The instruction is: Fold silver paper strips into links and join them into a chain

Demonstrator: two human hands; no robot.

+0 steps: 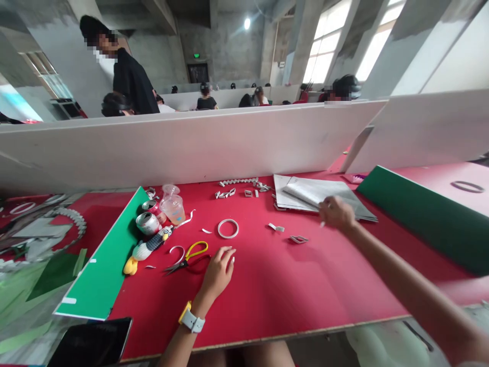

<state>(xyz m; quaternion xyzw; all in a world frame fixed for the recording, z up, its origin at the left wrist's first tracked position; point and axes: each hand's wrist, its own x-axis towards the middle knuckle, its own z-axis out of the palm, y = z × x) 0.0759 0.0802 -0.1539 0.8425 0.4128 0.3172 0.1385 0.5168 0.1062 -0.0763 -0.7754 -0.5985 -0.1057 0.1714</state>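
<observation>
Two bare hands work apart over a red bench (pixel 260 290). The left hand (pixel 218 272) is relaxed, fingers loosely bent, nothing in its grasp; the right hand (pixel 336 211), blurred, has its fingers drawn together over the near edge of the grey-white sheets (pixel 305 189). A white speck (pixel 322 223) shows just below the right hand's fingers; whether it is a pinched scrap or a fingernail cannot be told, nor whether the hand touches the sheets. Between the hands lie a folded strip (pixel 275 228) and a diamond-shaped paper piece (pixel 298 238), the latter nearer the right hand. A chain of small folds (pixel 239 181) lies well beyond the left hand. Nearer it, on the far side, sits a white ring (pixel 219 229), perhaps tape; just to its left, yellow-handled scissors (pixel 196 245), with a stuffed bird (pixel 147 250) farther left. The step in hand appears to be handling small paper pieces, the right hand leading. The next move likely calls for a light fingertip pinch that spares the folds, with the free left hand available to steady.
</observation>
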